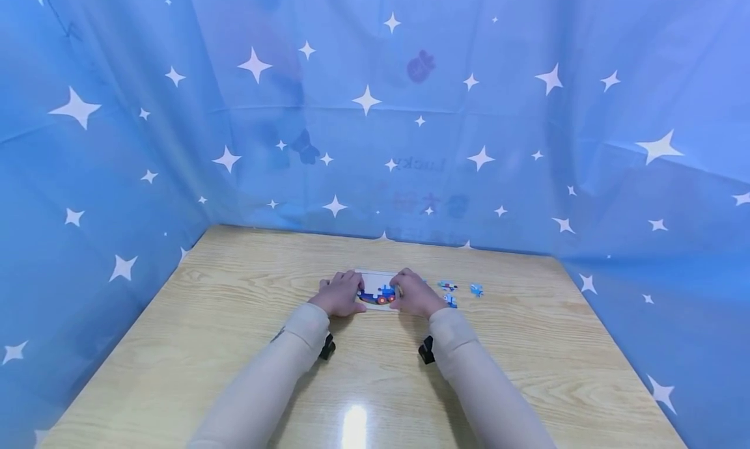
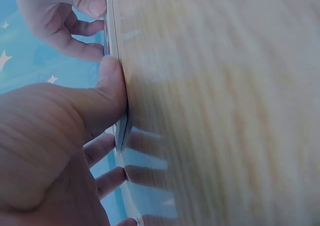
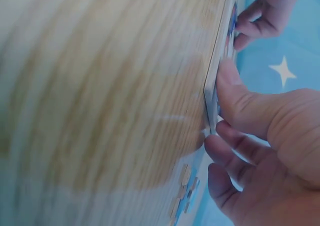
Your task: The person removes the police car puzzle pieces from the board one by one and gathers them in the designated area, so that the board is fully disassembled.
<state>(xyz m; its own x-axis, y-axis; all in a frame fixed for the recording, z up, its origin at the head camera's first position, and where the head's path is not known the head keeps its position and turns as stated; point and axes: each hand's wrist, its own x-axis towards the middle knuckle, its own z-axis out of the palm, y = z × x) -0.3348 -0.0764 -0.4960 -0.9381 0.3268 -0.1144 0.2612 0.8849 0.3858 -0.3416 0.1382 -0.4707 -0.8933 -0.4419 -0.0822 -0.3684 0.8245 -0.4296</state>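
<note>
A flat, white-edged puzzle board point(image 1: 382, 308) lies on the table, with a blue train picture with red-orange wheels point(image 1: 383, 295) partly filling it. My left hand point(image 1: 342, 295) grips its left end, the thumb point(image 2: 111, 81) on the near edge and other fingers around the side. At the right end my right hand point(image 1: 417, 295) holds it, its thumb point(image 3: 231, 81) against the near edge and the fingers bent beside the corner. Both wrist views show the board edge-on, point(image 2: 113, 26) and the board point(image 3: 213, 81); its upper face is mostly hidden there.
Right of the board, loose puzzle pieces lie on the wooden table point(image 1: 527, 345): a multicoloured piece point(image 1: 448, 285), a blue one point(image 1: 476, 289) and another point(image 1: 450, 300) close to my right hand. A blue curtain with white stars point(image 1: 363, 143) stands behind the table and along its sides.
</note>
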